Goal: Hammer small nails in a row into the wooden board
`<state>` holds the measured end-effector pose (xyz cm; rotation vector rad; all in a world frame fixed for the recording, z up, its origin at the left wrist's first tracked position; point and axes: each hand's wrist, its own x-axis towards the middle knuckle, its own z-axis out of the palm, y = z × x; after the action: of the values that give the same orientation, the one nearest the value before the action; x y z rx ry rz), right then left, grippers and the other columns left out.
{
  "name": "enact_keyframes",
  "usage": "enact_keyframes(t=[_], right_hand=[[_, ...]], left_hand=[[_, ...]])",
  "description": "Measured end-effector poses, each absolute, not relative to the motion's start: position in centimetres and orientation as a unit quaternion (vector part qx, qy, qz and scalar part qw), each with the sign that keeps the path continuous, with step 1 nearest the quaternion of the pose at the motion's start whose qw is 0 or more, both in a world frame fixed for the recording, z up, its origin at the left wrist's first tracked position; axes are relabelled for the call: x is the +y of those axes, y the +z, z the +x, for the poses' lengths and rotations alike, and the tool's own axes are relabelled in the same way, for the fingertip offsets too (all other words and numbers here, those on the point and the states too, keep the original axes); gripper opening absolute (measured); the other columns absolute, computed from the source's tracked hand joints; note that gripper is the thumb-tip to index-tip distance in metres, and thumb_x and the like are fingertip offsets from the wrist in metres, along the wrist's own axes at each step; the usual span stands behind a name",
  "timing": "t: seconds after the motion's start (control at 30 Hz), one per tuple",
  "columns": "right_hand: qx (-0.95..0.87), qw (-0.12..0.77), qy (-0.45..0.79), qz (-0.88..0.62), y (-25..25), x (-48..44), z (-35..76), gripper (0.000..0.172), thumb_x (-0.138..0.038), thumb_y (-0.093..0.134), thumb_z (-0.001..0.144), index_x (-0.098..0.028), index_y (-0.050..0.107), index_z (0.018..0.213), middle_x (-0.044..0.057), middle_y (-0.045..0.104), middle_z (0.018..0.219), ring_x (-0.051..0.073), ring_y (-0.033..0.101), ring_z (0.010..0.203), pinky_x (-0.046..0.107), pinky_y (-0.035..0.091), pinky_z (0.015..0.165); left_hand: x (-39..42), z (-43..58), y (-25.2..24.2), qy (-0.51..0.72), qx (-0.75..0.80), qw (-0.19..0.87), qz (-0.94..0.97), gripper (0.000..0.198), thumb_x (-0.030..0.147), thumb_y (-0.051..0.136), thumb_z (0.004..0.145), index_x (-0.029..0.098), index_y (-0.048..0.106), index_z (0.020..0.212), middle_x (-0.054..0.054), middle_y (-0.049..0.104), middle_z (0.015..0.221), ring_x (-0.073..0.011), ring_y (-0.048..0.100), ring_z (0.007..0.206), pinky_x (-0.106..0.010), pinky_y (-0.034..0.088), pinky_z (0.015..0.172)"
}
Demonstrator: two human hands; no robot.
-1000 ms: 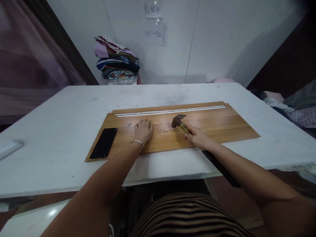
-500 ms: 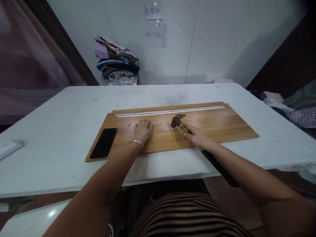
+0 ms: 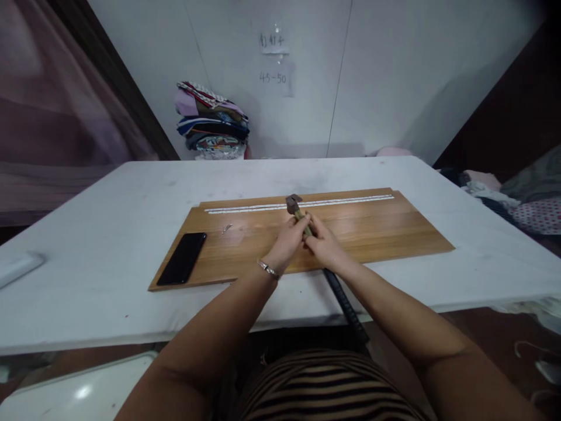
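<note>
A claw hammer (image 3: pixel 346 304) with a rusty head and black grip slants over the wooden board (image 3: pixel 394 222), head raised away from me. My right hand (image 3: pixel 326 244) is wrapped around its shaft, fairly close to the head. On the other side of the shaft, my left hand (image 3: pixel 289 238) has its fingers closed against the hammer just below the head. Both hands hide the middle of the board, where small nails stood in a row. Left of them lies a small shiny metal piece (image 3: pixel 227 228), too small to name.
A black phone (image 3: pixel 182 258) lies on the board's left end. Two white measuring strips (image 3: pixel 245 209) run along its far side. The board rests on a white table (image 3: pixel 87 234). Folded clothes (image 3: pixel 214 126) are stacked by the wall, below handwritten paper notes (image 3: pixel 274 76).
My left hand has lifted off the board and moved right to the hammer. The hammer has shifted left with my right hand. The view has tipped up slightly.
</note>
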<state>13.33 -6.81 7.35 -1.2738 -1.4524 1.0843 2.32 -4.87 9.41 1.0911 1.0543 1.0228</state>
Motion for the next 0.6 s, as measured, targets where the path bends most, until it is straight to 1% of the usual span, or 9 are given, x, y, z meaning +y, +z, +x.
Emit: enact_keyframes(t=[0.07,0.13,0.2,0.27,0.33,0.4,0.47,0.53,0.6], right_hand=[[-0.613,0.455,0.428,-0.484,7.5,-7.2,12.7,0.069,-0.021,0.059,0.084,-0.027,0.049,0.152,0.005,0.073,0.114,0.021,0.067,0.092,0.038,0.059,0.081],[-0.652,0.443,0.421,-0.448,7.8,-7.4,13.3,0.069,-0.024,0.060,0.085,-0.029,0.049,0.153,0.005,0.073,0.118,0.021,0.069,0.095,0.039,0.060,0.084],[-0.699,0.411,0.396,-0.430,7.9,-6.8,15.5,0.054,-0.028,0.057,0.090,-0.028,0.061,0.144,0.006,0.074,0.121,0.023,0.070,0.101,0.043,0.059,0.091],[-0.720,0.391,0.311,-0.482,7.6,-5.3,18.8,0.042,-0.032,0.054,0.093,-0.026,0.070,0.131,0.008,0.075,0.121,0.025,0.069,0.107,0.047,0.055,0.099],[-0.711,0.374,0.193,-0.563,6.8,-3.0,22.3,0.044,-0.030,0.054,0.091,-0.022,0.069,0.132,0.012,0.070,0.133,0.028,0.064,0.121,0.049,0.048,0.108],[-0.699,0.308,0.126,-0.632,5.6,-0.7,25.2,0.043,-0.030,0.052,0.092,-0.017,0.069,0.128,0.017,0.068,0.134,0.032,0.058,0.128,0.050,0.043,0.112],[-0.689,0.209,0.109,-0.685,4.2,1.1,26.9,0.041,-0.034,0.046,0.096,-0.015,0.069,0.125,0.020,0.066,0.133,0.033,0.056,0.129,0.049,0.041,0.111],[-0.668,0.127,0.084,-0.728,2.8,1.9,27.7,0.042,-0.038,0.044,0.099,-0.015,0.066,0.125,0.021,0.060,0.140,0.035,0.049,0.135,0.054,0.036,0.113],[-0.661,0.083,0.077,-0.742,1.7,2.0,27.7,0.045,-0.044,0.040,0.101,-0.014,0.064,0.125,0.021,0.056,0.146,0.036,0.043,0.139,0.056,0.032,0.113]], left_hand=[[-4.1,2.3,10.2,0.454,0.466,0.629,0.426,0.030,0.041,0.069,0.087,0.018,0.057,0.071,0.004,0.053,0.055,-0.0101,0.050,0.049,-0.022,0.040,0.051],[-3.4,1.7,11.2,0.464,0.472,0.639,0.392,0.029,0.037,0.070,0.086,0.018,0.055,0.069,0.004,0.051,0.055,-0.0091,0.049,0.048,-0.021,0.039,0.048],[-2.8,0.7,12.3,0.468,0.480,0.648,0.361,0.025,0.032,0.071,0.085,0.018,0.055,0.072,0.005,0.051,0.056,-0.0089,0.050,0.047,-0.020,0.040,0.047],[-2.2,-0.5,13.3,0.458,0.493,0.644,0.363,0.023,0.033,0.074,0.084,0.018,0.056,0.078,0.006,0.050,0.056,-0.0071,0.045,0.044,-0.019,0.037,0.043],[-1.7,-1.7,14.2,0.438,0.513,0.636,0.376,0.028,0.037,0.076,0.084,0.019,0.055,0.079,0.008,0.046,0.054,-0.0046,0.038,0.040,-0.016,0.030,0.039],[-1.3,-2.6,14.8,0.406,0.518,0.647,0.385,0.032,0.044,0.076,0.085,0.019,0.055,0.084,0.010,0.042,0.053,-0.0033,0.032,0.038,-0.015,0.024,0.037],[-1.1,-3.3,15.0,0.361,0.528,0.657,0.398,0.035,0.048,0.074,0.087,0.020,0.054,0.087,0.010,0.039,0.052,-0.0026,0.029,0.037,-0.014,0.021,0.037],[-1.2,-3.7,14.8,0.319,0.542,0.658,0.414,0.037,0.050,0.073,0.089,0.021,0.051,0.085,0.011,0.038,0.052,-0.0023,0.028,0.037,-0.013,0.021,0.037],[-1.5,-3.7,14.3,0.285,0.554,0.655,0.427,0.037,0.050,0.072,0.090,0.021,0.050,0.084,0.010,0.040,0.053,-0.0025,0.030,0.038,-0.013,0.024,0.038]])
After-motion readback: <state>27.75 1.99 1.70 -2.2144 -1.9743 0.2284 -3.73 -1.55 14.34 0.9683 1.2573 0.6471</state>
